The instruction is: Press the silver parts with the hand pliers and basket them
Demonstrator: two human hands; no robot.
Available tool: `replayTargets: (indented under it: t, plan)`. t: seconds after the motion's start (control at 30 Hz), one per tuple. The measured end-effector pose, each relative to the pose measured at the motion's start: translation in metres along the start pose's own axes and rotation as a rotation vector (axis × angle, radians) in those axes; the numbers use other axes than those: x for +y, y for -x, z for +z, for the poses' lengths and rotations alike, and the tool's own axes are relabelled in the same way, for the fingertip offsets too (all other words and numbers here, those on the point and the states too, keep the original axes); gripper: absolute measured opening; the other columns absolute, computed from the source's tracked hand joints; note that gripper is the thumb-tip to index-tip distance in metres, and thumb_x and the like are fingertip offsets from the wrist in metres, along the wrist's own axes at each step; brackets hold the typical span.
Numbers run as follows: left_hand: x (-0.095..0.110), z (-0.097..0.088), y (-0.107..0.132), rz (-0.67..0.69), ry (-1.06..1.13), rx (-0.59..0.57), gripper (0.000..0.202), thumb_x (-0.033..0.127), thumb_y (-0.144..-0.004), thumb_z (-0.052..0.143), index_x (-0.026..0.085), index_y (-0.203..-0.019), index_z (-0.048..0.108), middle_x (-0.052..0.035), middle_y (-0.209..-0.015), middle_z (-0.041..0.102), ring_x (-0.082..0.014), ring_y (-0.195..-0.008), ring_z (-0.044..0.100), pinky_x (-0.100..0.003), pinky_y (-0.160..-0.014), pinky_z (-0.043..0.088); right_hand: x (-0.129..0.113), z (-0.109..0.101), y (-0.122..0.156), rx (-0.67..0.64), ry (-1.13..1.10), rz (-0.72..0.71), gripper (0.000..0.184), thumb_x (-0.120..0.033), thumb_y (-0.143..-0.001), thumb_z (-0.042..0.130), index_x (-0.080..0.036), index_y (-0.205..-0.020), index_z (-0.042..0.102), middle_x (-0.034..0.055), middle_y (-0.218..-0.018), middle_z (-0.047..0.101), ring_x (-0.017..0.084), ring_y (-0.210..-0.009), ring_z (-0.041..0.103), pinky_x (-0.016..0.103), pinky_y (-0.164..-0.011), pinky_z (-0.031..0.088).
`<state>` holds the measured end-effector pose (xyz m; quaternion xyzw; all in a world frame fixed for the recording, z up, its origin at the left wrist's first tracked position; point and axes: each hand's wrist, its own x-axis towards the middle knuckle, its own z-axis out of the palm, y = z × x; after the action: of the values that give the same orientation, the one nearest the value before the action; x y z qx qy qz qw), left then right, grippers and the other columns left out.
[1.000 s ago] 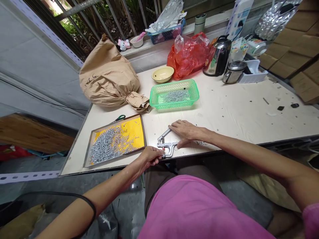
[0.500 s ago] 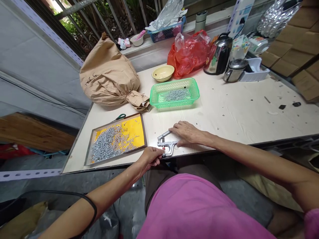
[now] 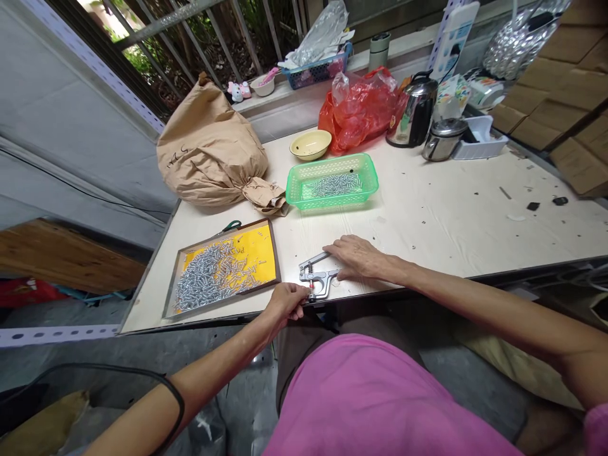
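Observation:
A small metal hand press (image 3: pixel 317 277) lies at the near edge of the pale table (image 3: pixel 427 209). My right hand (image 3: pixel 357 256) rests on its lever handles, fingers wrapped over them. At the tool's jaws my left hand (image 3: pixel 286 300) pinches a tiny part; I cannot make out what it is. To the left sits a brown-framed tray (image 3: pixel 223 269) with a yellow bottom and a heap of small silver metal pieces. A green plastic basket (image 3: pixel 332 182) with more silver pieces stands further back.
A stuffed brown paper sack (image 3: pixel 211 155) lies at the back left. A yellow bowl (image 3: pixel 310 144), red plastic bag (image 3: pixel 361 107), kettle (image 3: pixel 418 111) and steel pot (image 3: pixel 441 139) line the back. Green-handled scissors (image 3: pixel 230 226) lie behind the tray. Cardboard boxes (image 3: pixel 560 95) stand right.
Both hands stay at the press in the same grip. Only the view has shifted slightly.

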<state>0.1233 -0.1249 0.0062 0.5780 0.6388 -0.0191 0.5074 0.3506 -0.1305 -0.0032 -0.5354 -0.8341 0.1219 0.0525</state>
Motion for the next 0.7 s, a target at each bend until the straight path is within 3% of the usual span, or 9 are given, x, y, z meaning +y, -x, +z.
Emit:
replayTargets:
  t: [0.07, 0.13, 0.2, 0.27, 0.37, 0.43, 0.57, 0.7]
  plan:
    - [-0.002, 0.000, 0.004, 0.206, -0.180, 0.162, 0.026, 0.037, -0.085, 0.051, 0.016, -0.071, 0.058, 0.0013, -0.050, 0.054, -0.0123, -0.044, 0.051, -0.024, -0.048, 0.039, -0.004, 0.000, 0.002, 0.007, -0.031, 0.010, 0.051, -0.036, -0.075, 0.073, -0.016, -0.118, 0.055, 0.0104, -0.103, 0.062, 0.025, -0.097, 0.053, 0.034, -0.081, 0.039]
    - [-0.001, 0.002, 0.006, 0.479, -0.363, 0.321, 0.023, 0.036, -0.086, 0.052, 0.015, -0.088, 0.063, -0.0044, -0.075, 0.064, -0.0166, -0.067, 0.060, -0.029, -0.064, 0.047, -0.008, 0.001, 0.004, 0.014, -0.061, 0.018, 0.047, -0.032, -0.077, 0.071, -0.017, -0.118, 0.054, 0.0095, -0.102, 0.062, 0.024, -0.097, 0.052, 0.033, -0.080, 0.040]
    - [0.003, 0.007, 0.001, 0.714, -0.516, 0.376, 0.028, 0.033, -0.085, 0.056, 0.016, -0.107, 0.060, -0.0092, -0.103, 0.063, -0.0215, -0.093, 0.059, -0.034, -0.081, 0.047, -0.009, 0.005, 0.008, 0.028, -0.079, 0.011, 0.049, -0.031, -0.078, 0.070, -0.017, -0.122, 0.052, 0.0099, -0.105, 0.062, 0.024, -0.099, 0.051, 0.033, -0.080, 0.041]
    - [0.011, 0.012, -0.009, 0.860, -0.646, 0.346, 0.042, 0.030, -0.082, 0.060, 0.016, -0.121, 0.052, -0.0119, -0.122, 0.056, -0.0255, -0.111, 0.051, -0.040, -0.093, 0.044, -0.007, 0.008, 0.012, 0.051, -0.087, -0.009, 0.057, -0.032, -0.079, 0.069, -0.015, -0.129, 0.046, 0.0115, -0.110, 0.060, 0.025, -0.102, 0.050, 0.035, -0.083, 0.041]
    - [0.025, 0.016, -0.025, 0.930, -0.787, 0.259, 0.053, 0.027, -0.079, 0.063, 0.015, -0.128, 0.045, -0.0138, -0.130, 0.051, -0.0276, -0.117, 0.046, -0.043, -0.099, 0.041, -0.001, 0.008, 0.016, 0.037, -0.079, -0.005, 0.073, -0.039, -0.076, 0.070, -0.012, -0.136, 0.038, 0.0145, -0.119, 0.056, 0.026, -0.107, 0.048, 0.037, -0.086, 0.042]
    - [0.033, 0.016, -0.032, 0.918, -0.850, 0.210, 0.055, 0.027, -0.079, 0.063, 0.015, -0.128, 0.044, -0.0137, -0.126, 0.053, -0.0276, -0.113, 0.048, -0.043, -0.097, 0.042, 0.003, 0.003, 0.017, -0.022, -0.030, 0.064, 0.074, -0.045, -0.071, 0.073, -0.011, -0.130, 0.045, 0.0158, -0.118, 0.055, 0.028, -0.105, 0.049, 0.037, -0.083, 0.043]
    - [0.048, 0.014, -0.038, 0.887, -0.911, 0.183, 0.061, 0.035, -0.078, 0.065, 0.012, -0.130, 0.043, -0.0139, -0.121, 0.055, -0.0279, -0.108, 0.048, -0.042, -0.093, 0.043, 0.000, -0.011, 0.014, -0.122, 0.083, 0.124, 0.049, -0.046, -0.071, 0.073, -0.011, -0.104, 0.062, 0.0143, -0.104, 0.059, 0.028, -0.098, 0.053, 0.035, -0.078, 0.044]
    - [0.059, 0.014, -0.043, 0.921, -0.928, 0.099, 0.044, 0.033, -0.080, 0.065, 0.015, -0.118, 0.054, -0.0096, -0.108, 0.059, -0.0248, -0.101, 0.050, -0.037, -0.086, 0.045, -0.007, -0.017, 0.012, -0.128, 0.083, 0.131, 0.033, -0.038, -0.078, 0.068, -0.012, -0.099, 0.063, 0.0134, -0.102, 0.060, 0.026, -0.097, 0.055, 0.033, -0.079, 0.043]
